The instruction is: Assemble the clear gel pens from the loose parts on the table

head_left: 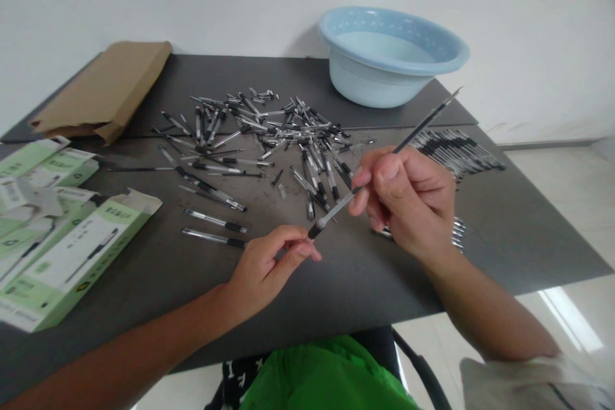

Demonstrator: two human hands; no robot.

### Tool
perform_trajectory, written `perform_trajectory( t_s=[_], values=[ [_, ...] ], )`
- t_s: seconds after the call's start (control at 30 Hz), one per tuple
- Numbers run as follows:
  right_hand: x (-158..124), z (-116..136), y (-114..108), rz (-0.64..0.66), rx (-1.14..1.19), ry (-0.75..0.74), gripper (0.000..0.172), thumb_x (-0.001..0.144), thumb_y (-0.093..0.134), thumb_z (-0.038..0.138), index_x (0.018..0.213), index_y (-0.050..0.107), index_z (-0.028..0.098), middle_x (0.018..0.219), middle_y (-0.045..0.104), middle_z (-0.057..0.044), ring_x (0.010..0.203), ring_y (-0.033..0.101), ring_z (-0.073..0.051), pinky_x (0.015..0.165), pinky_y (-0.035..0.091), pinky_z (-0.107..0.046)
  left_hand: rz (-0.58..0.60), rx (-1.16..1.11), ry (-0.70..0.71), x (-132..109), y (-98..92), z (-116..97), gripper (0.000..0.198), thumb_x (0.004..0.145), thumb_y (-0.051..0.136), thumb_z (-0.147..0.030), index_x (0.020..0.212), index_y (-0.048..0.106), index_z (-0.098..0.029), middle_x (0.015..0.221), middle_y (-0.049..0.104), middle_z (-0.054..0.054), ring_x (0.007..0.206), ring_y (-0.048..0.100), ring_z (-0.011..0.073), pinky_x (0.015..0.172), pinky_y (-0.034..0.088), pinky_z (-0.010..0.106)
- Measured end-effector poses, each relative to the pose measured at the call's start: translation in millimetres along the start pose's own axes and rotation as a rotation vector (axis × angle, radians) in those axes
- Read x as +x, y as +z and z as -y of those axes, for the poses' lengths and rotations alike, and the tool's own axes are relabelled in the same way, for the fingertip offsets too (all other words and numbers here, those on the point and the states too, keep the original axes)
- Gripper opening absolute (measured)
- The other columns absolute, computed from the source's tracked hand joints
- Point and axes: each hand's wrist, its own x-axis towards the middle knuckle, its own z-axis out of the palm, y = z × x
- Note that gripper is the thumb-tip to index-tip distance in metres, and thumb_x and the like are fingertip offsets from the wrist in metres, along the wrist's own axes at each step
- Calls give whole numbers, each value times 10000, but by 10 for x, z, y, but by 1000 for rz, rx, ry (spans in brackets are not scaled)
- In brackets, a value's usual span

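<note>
My right hand [408,202] is closed around a thin dark pen refill [423,125] that slants up to the right, its tip near the basin. The refill's lower end runs into a clear pen barrel [331,214] with a black end. My left hand [269,262] pinches that black end between thumb and fingertips. Both hands hover just above the dark table [365,282], in front of a heap of loose pens and pen parts [269,134].
A light blue basin [391,54] stands at the back right. A row of black pens [454,150] lies to the right of my right hand. Green-and-white pen boxes [62,230] sit at the left, a brown cardboard flap [103,86] behind them.
</note>
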Motion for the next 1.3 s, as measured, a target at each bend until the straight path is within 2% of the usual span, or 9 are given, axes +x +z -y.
perform_trajectory(
  t_s=[0.27,0.5,0.67,0.77,0.9,1.0,1.13,1.2,1.3],
  values=[
    [-5,1,-4,-12,-137,-64,308,1035,649,450,833,758,245,759,767,17,401,488,-59,348,337,-234,1,-8,12,-13,-2,33,95,1083,603,-285,1095,674,-222,924,822,9,855,783,149,804,582,259],
    [20,-29,-32,-11,-249,-145,281,1054,630,413,882,808,279,584,685,29,534,615,-128,548,517,-280,0,-3,9,-8,6,24,81,1089,595,-271,1119,655,-227,925,824,-5,851,783,133,802,576,242],
    [-1,-39,-68,136,-349,-158,185,1036,669,305,952,833,285,656,725,31,534,663,-109,518,508,-247,-2,-2,14,-6,0,11,107,1094,585,-297,1135,644,-218,922,822,7,831,780,140,780,575,248],
    [3,-68,-21,232,-397,-250,179,1006,705,254,873,822,232,689,759,16,544,672,-96,514,494,-218,1,5,11,-3,-9,18,117,1098,573,-299,1110,650,-212,926,822,12,840,778,144,787,573,252],
    [14,-186,48,296,-372,-331,113,978,732,201,986,834,154,649,748,14,529,641,-67,528,477,-185,2,11,23,3,-23,13,141,1104,556,-302,1092,660,-209,949,826,18,849,773,143,765,565,244],
    [4,-296,34,330,-338,-334,294,957,772,260,1227,801,149,598,702,39,485,569,-63,497,445,-193,-4,10,40,4,-26,-2,132,1103,559,-295,1098,660,-210,949,829,16,848,775,140,762,560,240],
    [-16,-371,-75,347,-235,-241,641,945,733,565,1476,654,215,600,688,57,431,492,-72,443,408,-218,-10,0,67,3,-9,-13,117,1101,561,-283,1095,652,-210,920,833,7,851,785,138,781,558,238],
    [-7,-383,-146,289,-259,-172,681,983,583,693,1483,651,235,602,681,43,443,505,-91,442,414,-236,-20,-7,80,2,3,-14,127,1104,552,-292,1116,645,-206,921,834,12,850,790,142,790,563,244],
    [60,-416,-260,82,-424,-121,705,1056,354,713,1395,724,218,578,659,12,442,505,-122,447,423,-272,-34,-13,90,1,13,-23,137,1104,547,-286,1113,653,-200,922,834,19,852,793,143,798,561,243]
  ],
)
